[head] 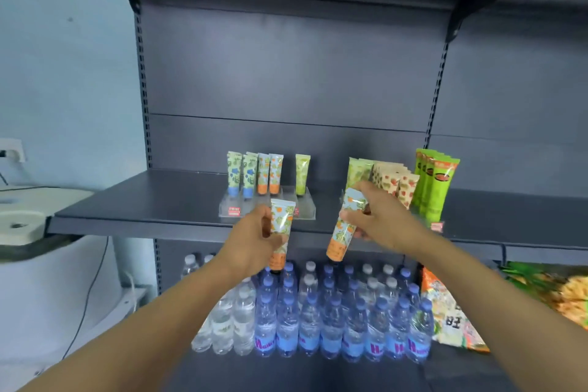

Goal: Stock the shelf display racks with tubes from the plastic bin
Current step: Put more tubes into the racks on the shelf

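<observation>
My left hand (pixel 254 240) grips an orange-capped tube (pixel 281 226), cap down, in front of the shelf edge. My right hand (pixel 386 219) holds a second orange-capped tube (pixel 345 229), tilted, cap down. Just behind the left tube sits a clear display rack (pixel 305 205) on the grey shelf (pixel 143 200). In the rack stand two blue-capped tubes (pixel 241 175), two orange-capped tubes (pixel 269 173) and one green tube (pixel 302 173). A second rack on the right holds several green and red-patterned tubes (pixel 394 183), partly hidden by my right hand. The plastic bin is out of view.
Tall green packets (pixel 434 184) stand at the right of the tubes. The shelf below carries rows of water bottles (pixel 318 312) and snack bags (pixel 451 309). A white appliance (pixel 28 213) with cables stands left of the shelving. A dark shelf overhangs above.
</observation>
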Tool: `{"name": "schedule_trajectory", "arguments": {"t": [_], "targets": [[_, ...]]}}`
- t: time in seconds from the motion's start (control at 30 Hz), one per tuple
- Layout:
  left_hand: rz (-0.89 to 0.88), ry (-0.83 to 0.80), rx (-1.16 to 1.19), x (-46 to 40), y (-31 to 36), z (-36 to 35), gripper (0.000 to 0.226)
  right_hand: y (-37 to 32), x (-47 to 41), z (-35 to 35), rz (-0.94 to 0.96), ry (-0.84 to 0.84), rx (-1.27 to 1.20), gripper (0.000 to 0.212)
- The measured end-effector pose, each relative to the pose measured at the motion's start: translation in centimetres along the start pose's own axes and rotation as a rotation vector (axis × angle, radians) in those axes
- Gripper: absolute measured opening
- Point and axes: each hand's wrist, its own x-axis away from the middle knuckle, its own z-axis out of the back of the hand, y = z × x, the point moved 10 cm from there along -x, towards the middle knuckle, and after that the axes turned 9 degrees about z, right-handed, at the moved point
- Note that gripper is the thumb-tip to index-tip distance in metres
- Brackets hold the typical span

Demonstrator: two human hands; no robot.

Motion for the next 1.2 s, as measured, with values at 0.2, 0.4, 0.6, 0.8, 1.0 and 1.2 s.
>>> {"name": "schedule_trajectory", "arguments": {"t": [0.2,0.4,0.6,0.8,1.0,1.2], "targets": [[-0.041,0.093,-0.018,-2.0,2.3,1.7,0.024,-0.4,-3.8,1.2,0.077,0.014,0.04,0.014],[-0.075,0.138,-0.047,-4.8,3.5,4.1,0.054,-0.8,-7.3,0.4,0.123,0.003,0.162,0.01],[-0.165,0.125,-0.188,-9.8,5.6,6.1,0.041,-0.5,-11.9,0.0,0.118,0.04,0.25,0.01],[-0.293,0.078,-0.437,-15.9,7.8,6.9,0.016,0.0,-16.7,-1.0,0.106,0.094,0.288,0.014],[-0.318,-0.026,-0.635,-20.2,7.9,6.6,0.009,1.2,-20.0,-2.7,0.083,0.093,0.282,0.013],[-0.354,-0.008,-0.784,-22.1,6.2,5.9,0.01,2.0,-21.4,-4.7,0.071,0.056,0.298,0.009]]}}
